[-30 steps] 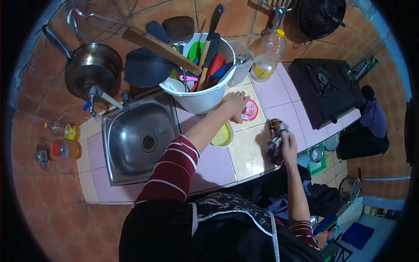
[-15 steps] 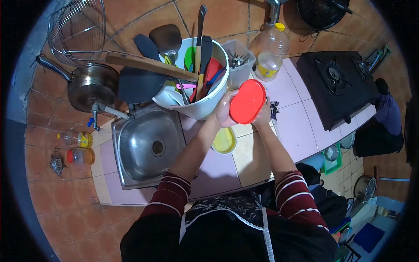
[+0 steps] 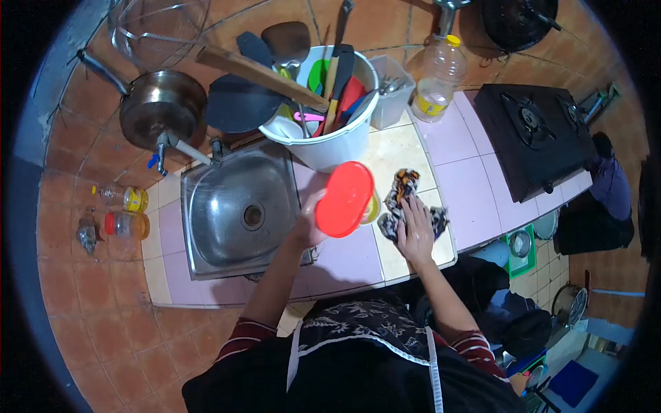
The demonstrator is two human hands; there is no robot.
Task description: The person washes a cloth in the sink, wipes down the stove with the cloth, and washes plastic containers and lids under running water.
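A red oval plastic lid (image 3: pixel 346 199) is held by its left side in my left hand (image 3: pixel 308 220), over the counter to the right of the sink. Behind it a yellow container (image 3: pixel 372 208) shows only its right edge. My right hand (image 3: pixel 417 233) lies on a crumpled patterned cloth (image 3: pixel 403 184) on the tiles, fingers stretched out over it. The cloth is black and white with some orange, and part of it is hidden under the hand.
A steel sink (image 3: pixel 227 251) is at the left, with a white bucket (image 3: pixel 337 153) of utensils behind it. A plastic box (image 3: pixel 391 103) and a bottle (image 3: pixel 434 89) stand at the back. The black stove (image 3: pixel 496 131) is at the right.
My right hand has moved away from the red lid and down onto the cloth, which now shows more fully. My left hand has brought the lid left and lower, over the yellow container.
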